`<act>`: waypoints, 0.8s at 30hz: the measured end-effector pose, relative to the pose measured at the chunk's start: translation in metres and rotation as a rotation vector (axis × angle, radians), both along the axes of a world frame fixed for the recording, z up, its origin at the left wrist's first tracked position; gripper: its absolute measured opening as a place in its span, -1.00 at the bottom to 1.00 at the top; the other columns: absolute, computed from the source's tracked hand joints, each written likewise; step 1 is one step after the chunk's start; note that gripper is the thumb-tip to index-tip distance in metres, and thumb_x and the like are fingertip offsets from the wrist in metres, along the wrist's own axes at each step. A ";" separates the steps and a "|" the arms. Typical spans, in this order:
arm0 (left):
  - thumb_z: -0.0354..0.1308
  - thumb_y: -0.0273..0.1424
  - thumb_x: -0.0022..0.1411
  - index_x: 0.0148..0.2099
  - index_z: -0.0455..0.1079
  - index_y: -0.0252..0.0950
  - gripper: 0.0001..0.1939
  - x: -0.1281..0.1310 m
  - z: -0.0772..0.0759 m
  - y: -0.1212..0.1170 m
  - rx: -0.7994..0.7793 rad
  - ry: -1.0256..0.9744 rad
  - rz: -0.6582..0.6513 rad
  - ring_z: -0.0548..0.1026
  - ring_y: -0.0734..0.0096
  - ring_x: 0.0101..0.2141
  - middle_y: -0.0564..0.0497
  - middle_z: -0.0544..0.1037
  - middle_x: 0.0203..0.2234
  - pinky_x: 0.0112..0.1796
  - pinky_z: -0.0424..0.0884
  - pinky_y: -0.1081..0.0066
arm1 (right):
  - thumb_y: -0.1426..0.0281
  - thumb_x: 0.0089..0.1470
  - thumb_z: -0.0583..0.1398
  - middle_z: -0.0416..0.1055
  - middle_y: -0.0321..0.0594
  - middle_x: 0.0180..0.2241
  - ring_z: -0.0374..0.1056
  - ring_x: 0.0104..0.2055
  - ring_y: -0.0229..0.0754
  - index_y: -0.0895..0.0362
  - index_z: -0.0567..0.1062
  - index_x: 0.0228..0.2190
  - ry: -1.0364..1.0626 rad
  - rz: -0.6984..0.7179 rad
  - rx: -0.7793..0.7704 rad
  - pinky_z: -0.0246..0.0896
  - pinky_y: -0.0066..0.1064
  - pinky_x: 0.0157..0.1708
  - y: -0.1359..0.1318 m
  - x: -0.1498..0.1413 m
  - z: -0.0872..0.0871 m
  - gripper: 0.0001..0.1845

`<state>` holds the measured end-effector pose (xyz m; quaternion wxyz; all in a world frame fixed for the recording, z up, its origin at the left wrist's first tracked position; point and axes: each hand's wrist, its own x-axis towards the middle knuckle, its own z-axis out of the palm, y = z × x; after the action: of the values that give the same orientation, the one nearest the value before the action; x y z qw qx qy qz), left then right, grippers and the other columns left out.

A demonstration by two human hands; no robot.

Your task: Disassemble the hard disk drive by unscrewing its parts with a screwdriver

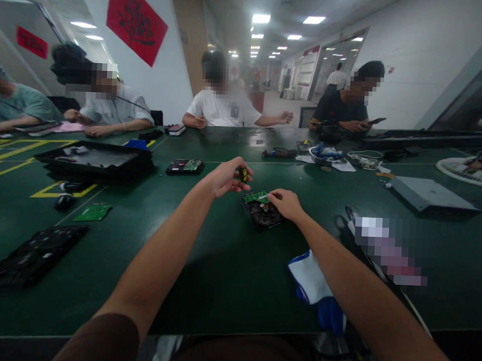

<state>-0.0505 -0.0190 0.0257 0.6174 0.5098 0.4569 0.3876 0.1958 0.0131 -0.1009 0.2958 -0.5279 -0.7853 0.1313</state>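
Observation:
A black hard drive (263, 213) lies on the dark green table (221, 265) straight ahead of me, with a green circuit board (256, 196) on its far end. My left hand (227, 177) hovers just above and left of the drive, fingers pinched round the black and yellow handle of a small screwdriver (244, 174) that points down at the board. My right hand (287, 204) rests on the drive's right side, its fingers closed on the edge of the green board.
A second hard drive (184, 166) and a black tray (98, 161) lie to the left, with a loose green board (92, 212) and a black panel (30, 256) nearer. A grey box (428, 194) and cables (326, 152) lie right. Several people sit along the far side.

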 end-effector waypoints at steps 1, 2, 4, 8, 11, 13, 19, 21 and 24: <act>0.10 -0.22 0.16 -0.22 0.40 -0.34 -0.73 0.000 0.000 0.000 0.000 0.005 -0.001 0.57 0.30 -0.49 -0.19 0.59 -0.31 -0.56 0.34 0.43 | 0.18 0.22 0.20 0.60 -0.20 -0.18 0.48 -0.15 -0.11 0.06 0.64 -0.23 -0.002 0.000 0.000 0.27 -0.37 -0.16 0.000 0.000 0.000 -0.72; 0.10 -0.21 0.17 -0.22 0.38 -0.33 -0.73 0.000 0.000 0.000 0.001 0.007 0.007 0.58 0.27 -0.47 -0.20 0.59 -0.30 -0.55 0.36 0.42 | 0.17 0.22 0.19 0.60 -0.21 -0.18 0.48 -0.15 -0.11 0.06 0.64 -0.23 -0.001 0.001 0.000 0.27 -0.37 -0.17 0.000 0.000 0.000 -0.72; 0.11 -0.20 0.18 -0.23 0.35 -0.31 -0.74 0.000 0.000 0.000 0.005 0.005 0.035 0.60 0.21 -0.44 -0.22 0.60 -0.28 -0.53 0.39 0.39 | 0.17 0.23 0.19 0.60 -0.21 -0.17 0.48 -0.15 -0.11 0.06 0.64 -0.23 0.005 0.003 0.004 0.27 -0.37 -0.17 0.000 0.000 0.000 -0.71; 0.13 -0.22 0.18 -0.22 0.41 -0.35 -0.72 -0.002 -0.001 0.002 0.054 0.050 0.090 0.58 0.32 -0.49 -0.19 0.57 -0.29 -0.57 0.33 0.44 | 0.17 0.23 0.19 0.60 -0.21 -0.17 0.48 -0.15 -0.11 0.06 0.63 -0.23 0.007 0.005 0.001 0.26 -0.37 -0.18 -0.001 0.000 0.000 -0.71; 0.16 -0.21 0.18 -0.20 0.43 -0.37 -0.70 -0.002 -0.002 0.003 0.078 0.067 0.087 0.56 0.36 -0.52 -0.18 0.56 -0.29 -0.60 0.30 0.46 | 0.16 0.23 0.19 0.60 -0.21 -0.16 0.48 -0.14 -0.11 0.06 0.63 -0.22 0.016 0.000 -0.004 0.26 -0.38 -0.18 -0.001 0.000 0.001 -0.70; 0.17 -0.21 0.18 -0.18 0.40 -0.35 -0.70 -0.001 -0.002 0.003 0.066 0.036 0.061 0.57 0.33 -0.50 -0.19 0.57 -0.27 -0.59 0.32 0.45 | 0.16 0.23 0.19 0.60 -0.20 -0.16 0.48 -0.14 -0.11 0.06 0.63 -0.22 0.014 0.000 -0.004 0.26 -0.38 -0.17 -0.001 0.000 0.001 -0.70; 0.14 -0.20 0.20 -0.18 0.36 -0.34 -0.71 0.004 -0.006 0.003 0.034 -0.079 0.019 0.60 0.27 -0.44 -0.21 0.58 -0.26 -0.52 0.40 0.44 | 0.16 0.23 0.18 0.60 -0.20 -0.16 0.48 -0.14 -0.10 0.06 0.64 -0.21 -0.003 -0.004 0.004 0.26 -0.36 -0.16 0.000 0.000 0.001 -0.70; 0.13 -0.21 0.20 -0.19 0.40 -0.36 -0.71 0.003 -0.007 0.004 0.055 -0.049 0.046 0.59 0.30 -0.46 -0.20 0.57 -0.29 -0.54 0.38 0.45 | 0.16 0.23 0.18 0.60 -0.20 -0.16 0.47 -0.15 -0.10 0.06 0.64 -0.22 -0.003 -0.004 0.005 0.26 -0.36 -0.17 0.000 0.000 0.000 -0.70; 0.12 -0.20 0.19 -0.19 0.44 -0.38 -0.68 0.002 -0.007 0.006 0.086 0.009 0.066 0.56 0.33 -0.52 -0.19 0.55 -0.32 -0.59 0.33 0.45 | 0.17 0.23 0.18 0.60 -0.20 -0.16 0.47 -0.16 -0.11 0.06 0.64 -0.22 -0.003 -0.001 0.004 0.26 -0.36 -0.18 -0.001 0.000 0.000 -0.70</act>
<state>-0.0488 -0.0133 0.0183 0.5799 0.5221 0.4590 0.4248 0.1953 0.0118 -0.1005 0.2958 -0.5280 -0.7856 0.1289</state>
